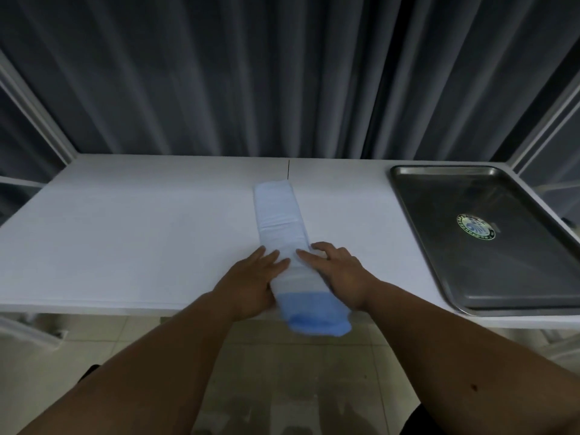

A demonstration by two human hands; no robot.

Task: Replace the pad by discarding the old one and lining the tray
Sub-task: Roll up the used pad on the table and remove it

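1. While the white table (pixel 141 233) carries everything, our folded pad (pixel 284 227) lies mid-table, its blue end overhanging the near edge.
2. The steel tray (pixel 405 196) sits bare at far right, well apart.
3. Our left hand (pixel 251 281) and right hand (pixel 340 271) press flat-fingered against the pad's sides, clasping nothing; we should unfold evenly before lining.

Your bare forearms reach forward and converge. Your left hand (pixel 251 284) lies flat, palm down, fingers together and pointing forward-right. Your right hand (pixel 337 271) lies palm down, fingers spread and slightly curled, pointing forward-left.
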